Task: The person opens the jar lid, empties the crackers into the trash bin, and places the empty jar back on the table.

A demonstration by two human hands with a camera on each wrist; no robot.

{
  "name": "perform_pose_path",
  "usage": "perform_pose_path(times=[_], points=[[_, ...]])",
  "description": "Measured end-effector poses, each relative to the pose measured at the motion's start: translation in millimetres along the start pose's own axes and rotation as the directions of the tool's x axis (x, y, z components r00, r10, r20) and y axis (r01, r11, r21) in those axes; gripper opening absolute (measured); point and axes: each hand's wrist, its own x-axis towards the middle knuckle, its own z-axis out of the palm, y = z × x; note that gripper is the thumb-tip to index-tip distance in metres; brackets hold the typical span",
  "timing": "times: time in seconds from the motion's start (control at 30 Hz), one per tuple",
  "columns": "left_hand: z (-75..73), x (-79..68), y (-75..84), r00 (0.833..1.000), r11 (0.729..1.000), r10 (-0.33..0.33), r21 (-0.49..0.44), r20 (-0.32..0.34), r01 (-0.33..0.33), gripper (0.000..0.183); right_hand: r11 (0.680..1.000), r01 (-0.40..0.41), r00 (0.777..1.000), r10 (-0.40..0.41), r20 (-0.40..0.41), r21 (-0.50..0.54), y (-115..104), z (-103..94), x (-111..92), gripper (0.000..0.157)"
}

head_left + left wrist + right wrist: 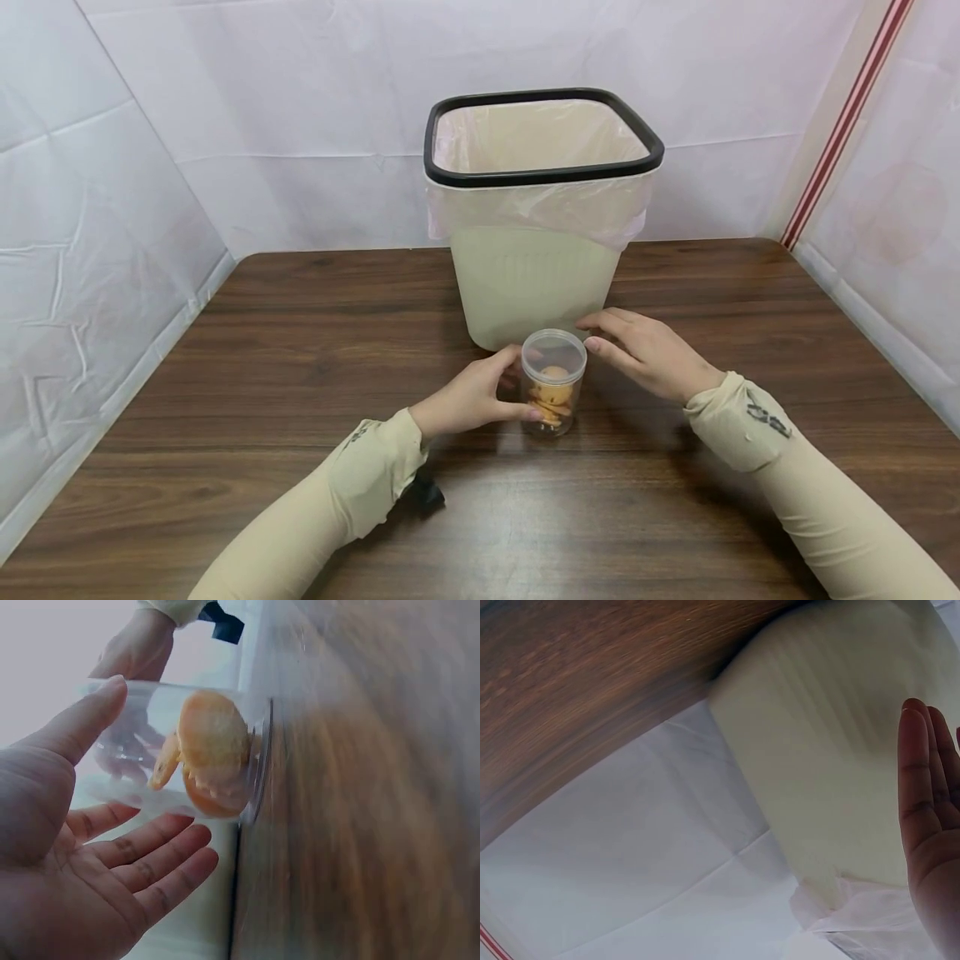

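A clear plastic jar (553, 350) with several cookies (551, 396) inside stands upright on the table. My left hand (480, 393) is around its left side, thumb at the front and fingers behind. The left wrist view shows that hand (82, 855) with extended fingers spread beside the jar (142, 750); how firmly they touch it is unclear. My right hand (648, 350) hovers just right of the jar's rim, fingers extended toward it. In the right wrist view, the right hand's (934, 817) fingers are straight and close together.
A pale bin (536, 279) with a black rim (547, 177) and a translucent liner (637, 229) stands right behind the jar. The dark wooden table (337, 333) is bordered by white sheeting (300, 108). A small black object (427, 493) shows beside the left sleeve.
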Motion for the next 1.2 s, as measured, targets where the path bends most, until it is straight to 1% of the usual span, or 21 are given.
perform_pose_path(times=[0.13, 0.27, 0.4, 0.6, 0.77, 0.87, 1.03, 1.2], points=[[1.8, 0.9, 0.5, 1.000, 0.999, -0.027, -0.023, 0.001, 0.027, 0.069, 0.999, 0.035, 0.999, -0.035, -0.016, 0.010, -2.8, 0.6, -0.8, 0.037], [2.5, 1.3, 1.0, 0.999, 0.999, -0.036, -0.032, -0.002, 0.036, 0.069, 0.997, 0.076, 0.997, -0.075, -0.032, 0.024, -6.4, 1.1, -1.0, 0.039], [3.2, 1.8, 0.5, 0.999, 0.998, -0.051, -0.041, 0.004, 0.051, 0.071, 0.996, 0.086, 0.996, -0.085, -0.034, 0.038, -8.9, 1.4, -1.4, 0.043], [5.8, 2.3, 0.3, 0.999, 0.997, -0.042, -0.062, 0.000, 0.042, 0.073, 0.995, 0.095, 0.995, -0.094, -0.033, 0.032, -13.5, 1.9, -1.7, 0.045], [9.8, 4.3, 0.4, 1.000, 0.996, -0.030, -0.086, -0.004, 0.029, 0.074, 0.992, 0.119, 0.992, -0.117, -0.043, 0.030, -16.9, 2.7, -1.8, 0.046], [11.2, 4.8, 1.6, 0.999, 0.995, -0.037, -0.090, -0.011, 0.036, 0.075, 0.991, 0.132, 0.990, -0.131, -0.053, 0.027, -17.8, 3.3, -1.5, 0.045], [12.2, 4.0, 2.3, 0.999, 0.996, -0.050, -0.079, -0.022, 0.048, 0.073, 0.991, 0.135, 0.990, -0.134, -0.052, 0.021, -19.1, 3.7, -1.5, 0.045], [12.4, 3.8, 1.8, 0.999, 0.998, -0.039, -0.060, -0.034, 0.037, 0.071, 0.991, 0.135, 0.990, -0.134, -0.051, 0.005, -20.4, 3.4, -1.2, 0.044]])
